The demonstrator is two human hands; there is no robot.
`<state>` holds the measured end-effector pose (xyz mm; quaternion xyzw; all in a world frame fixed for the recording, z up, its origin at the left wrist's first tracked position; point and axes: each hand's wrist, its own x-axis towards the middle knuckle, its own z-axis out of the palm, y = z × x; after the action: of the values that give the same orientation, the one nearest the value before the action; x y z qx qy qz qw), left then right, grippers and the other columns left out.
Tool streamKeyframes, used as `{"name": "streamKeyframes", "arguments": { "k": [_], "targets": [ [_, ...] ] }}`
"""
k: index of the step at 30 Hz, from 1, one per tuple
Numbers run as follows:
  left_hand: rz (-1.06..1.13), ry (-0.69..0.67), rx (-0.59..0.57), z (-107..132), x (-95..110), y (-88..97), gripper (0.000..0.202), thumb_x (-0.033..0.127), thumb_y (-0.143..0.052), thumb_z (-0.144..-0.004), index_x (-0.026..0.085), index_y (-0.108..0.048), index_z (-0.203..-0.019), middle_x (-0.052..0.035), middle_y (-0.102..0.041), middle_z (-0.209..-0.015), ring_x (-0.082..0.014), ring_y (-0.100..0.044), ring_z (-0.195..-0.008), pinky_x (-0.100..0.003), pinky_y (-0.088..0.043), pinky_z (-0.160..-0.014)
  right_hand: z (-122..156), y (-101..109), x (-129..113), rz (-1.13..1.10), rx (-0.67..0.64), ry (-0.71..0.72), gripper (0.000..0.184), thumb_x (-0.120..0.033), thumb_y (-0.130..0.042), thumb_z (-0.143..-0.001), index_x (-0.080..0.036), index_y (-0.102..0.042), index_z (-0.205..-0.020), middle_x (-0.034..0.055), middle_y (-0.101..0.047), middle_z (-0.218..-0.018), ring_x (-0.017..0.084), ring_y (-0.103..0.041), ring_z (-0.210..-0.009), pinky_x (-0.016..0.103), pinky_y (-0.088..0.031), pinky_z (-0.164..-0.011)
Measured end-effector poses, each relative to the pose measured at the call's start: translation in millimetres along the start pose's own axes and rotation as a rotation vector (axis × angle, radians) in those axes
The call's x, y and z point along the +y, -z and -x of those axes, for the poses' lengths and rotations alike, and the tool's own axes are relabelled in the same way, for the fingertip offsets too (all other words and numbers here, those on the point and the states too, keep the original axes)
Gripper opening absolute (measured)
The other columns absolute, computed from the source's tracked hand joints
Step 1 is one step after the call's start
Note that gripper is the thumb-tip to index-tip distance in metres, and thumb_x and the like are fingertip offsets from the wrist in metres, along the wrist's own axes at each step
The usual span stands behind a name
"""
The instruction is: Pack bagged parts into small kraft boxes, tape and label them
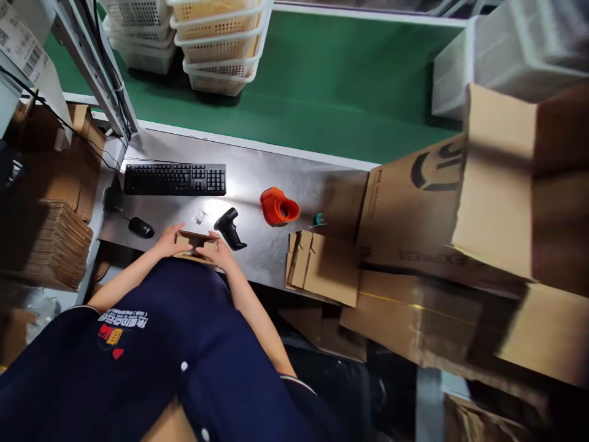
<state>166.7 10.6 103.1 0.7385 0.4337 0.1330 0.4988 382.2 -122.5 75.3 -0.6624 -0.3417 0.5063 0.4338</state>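
Both my hands hold a small brown cardboard box (196, 244) at the near edge of the steel table (257, 178), close against my dark blue shirt. My left hand (168, 240) grips the box's left end with its fingers curled over the top. On the right end, my right hand (219, 251) is wrapped the same way. A black barcode scanner (230, 228) lies just right of my right hand. A black mouse (140, 228) sits left of my left hand.
A black keyboard (175, 179) lies behind the box, with a small label (200, 216) between them. An orange tape dispenser (278, 207) and folded cartons (322, 267) lie to the right. Large cardboard boxes (460, 202) crowd the right side. Flat cartons (55, 242) are stacked at left. Baskets (221, 43) stand on a green belt (331, 92).
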Motion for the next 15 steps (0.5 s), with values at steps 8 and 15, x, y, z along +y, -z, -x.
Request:
{"name": "streamKeyframes", "arguments": {
  "k": [8,15],
  "targets": [
    [-0.115,-0.351,-0.208,4,7,45.1,0.037,0.04,-0.061,-0.096,0.032,-0.077,-0.127,-0.0085,-0.062,-0.154,-0.0313,-0.055,-0.146,-0.052,-0.04,-0.127,26,39,-6,0.334,-0.02,0.51,0.036,-0.038,-0.066,-0.094,-0.031,-0.074,-0.128,0.009,-0.07,-0.145,0.032,-0.057,-0.145,0.059,-0.043,-0.125],
    [0.035,-0.191,-0.304,-2,15,52.8,0.052,0.052,-0.086,-0.076,0.03,-0.081,-0.123,-0.0124,-0.062,-0.153,-0.0356,-0.061,-0.139,-0.054,-0.045,-0.122,28,42,-23,0.314,-0.009,0.487,0.03,-0.045,-0.077,-0.087,-0.028,-0.079,-0.112,0.0131,-0.072,-0.137,0.034,-0.069,-0.127,0.059,-0.053,-0.113]
  ]
}}
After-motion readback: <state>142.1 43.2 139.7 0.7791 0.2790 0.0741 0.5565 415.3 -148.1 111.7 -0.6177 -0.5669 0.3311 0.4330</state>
